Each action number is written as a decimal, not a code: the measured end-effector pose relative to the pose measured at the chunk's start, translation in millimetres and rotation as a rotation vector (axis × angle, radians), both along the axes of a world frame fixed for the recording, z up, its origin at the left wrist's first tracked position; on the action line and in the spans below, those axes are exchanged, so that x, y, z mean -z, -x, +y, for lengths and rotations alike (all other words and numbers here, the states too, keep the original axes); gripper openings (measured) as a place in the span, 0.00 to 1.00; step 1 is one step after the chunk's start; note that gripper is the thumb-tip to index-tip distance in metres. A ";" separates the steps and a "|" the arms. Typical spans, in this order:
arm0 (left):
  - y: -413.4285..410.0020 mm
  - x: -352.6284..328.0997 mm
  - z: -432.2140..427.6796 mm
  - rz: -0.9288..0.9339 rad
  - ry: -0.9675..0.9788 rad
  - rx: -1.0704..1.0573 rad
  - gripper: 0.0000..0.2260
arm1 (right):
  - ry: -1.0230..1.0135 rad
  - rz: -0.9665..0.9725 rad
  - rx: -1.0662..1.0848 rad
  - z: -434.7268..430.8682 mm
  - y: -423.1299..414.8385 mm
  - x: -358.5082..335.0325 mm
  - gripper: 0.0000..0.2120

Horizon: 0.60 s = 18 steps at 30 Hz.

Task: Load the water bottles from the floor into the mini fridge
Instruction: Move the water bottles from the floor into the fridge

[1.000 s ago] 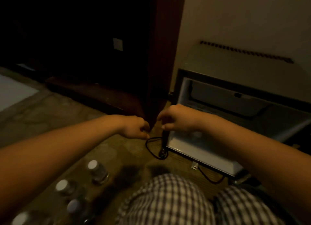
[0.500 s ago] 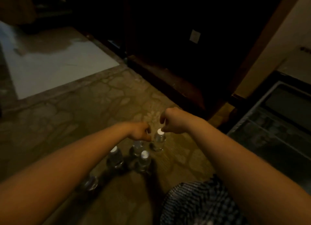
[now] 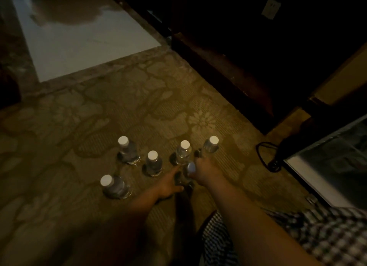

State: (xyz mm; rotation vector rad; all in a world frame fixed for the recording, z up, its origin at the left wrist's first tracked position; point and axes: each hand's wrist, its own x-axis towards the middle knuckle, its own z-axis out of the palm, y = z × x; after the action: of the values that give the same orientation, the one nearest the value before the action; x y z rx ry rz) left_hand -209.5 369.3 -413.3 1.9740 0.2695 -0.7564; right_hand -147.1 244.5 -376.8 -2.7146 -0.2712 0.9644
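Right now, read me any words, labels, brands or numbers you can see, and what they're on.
No text can be read.
Bottles: labels too dark and blurred to read.
Wall plate: no legible marking.
Fridge: no lettering shows.

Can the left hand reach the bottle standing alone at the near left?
Probably yes. The lone bottle stands upright close beside the left hand, with only bare carpet between them. That hand is busy at the blurred bottle with the right hand, though, and must leave it first.
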 end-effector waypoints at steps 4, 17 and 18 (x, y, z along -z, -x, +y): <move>11.2 39.6 -7.5 -0.111 0.150 -0.115 0.33 | 0.037 0.001 -0.001 10.6 -1.2 15.2 0.12; 5.5 27.6 -12.2 -0.066 0.220 -0.135 0.34 | -0.026 0.066 -0.045 -4.2 -28.6 -5.7 0.16; 5.0 27.2 -13.0 -0.062 0.212 -0.131 0.35 | -0.029 0.064 -0.073 -8.8 -30.9 -15.7 0.17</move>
State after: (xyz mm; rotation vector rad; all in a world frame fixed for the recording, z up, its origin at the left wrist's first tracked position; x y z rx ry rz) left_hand -214.4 356.4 -440.5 1.7582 0.2676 -0.6124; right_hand -116.2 235.7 -361.1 -2.6593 -0.3708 1.0563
